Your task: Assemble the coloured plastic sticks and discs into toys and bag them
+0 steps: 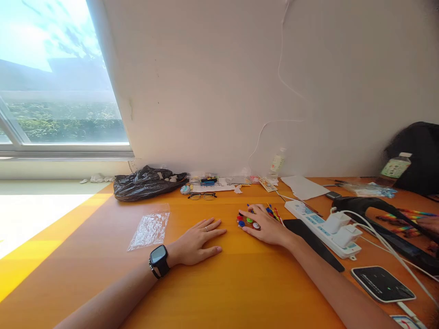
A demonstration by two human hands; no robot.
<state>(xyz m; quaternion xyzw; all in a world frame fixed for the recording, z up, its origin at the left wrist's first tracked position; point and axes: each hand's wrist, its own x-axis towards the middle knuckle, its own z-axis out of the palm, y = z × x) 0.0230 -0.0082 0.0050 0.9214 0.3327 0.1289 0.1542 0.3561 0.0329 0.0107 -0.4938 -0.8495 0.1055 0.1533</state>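
My left hand [199, 242] lies flat on the orange-brown table, palm down with its fingers spread and nothing in them. A dark smartwatch [158, 256] is on that wrist. To its right, my right hand [265, 225] rests over a cluster of small colourful round pieces [249, 220], red, blue, green and white. Its fingers are apart and curve around the far and near sides of the cluster, partly covering it. Thin coloured sticks [273, 211] show just beyond that hand. Left of my left hand lies a clear plastic bag [149, 229].
Glasses [202, 196] and a black plastic bag [147, 183] lie toward the wall. On the right are a white power strip [320, 228] with chargers and cables, a black flat object [313, 244], a black-topped device [383, 284], white paper [303, 187] and a bottle [396, 168].
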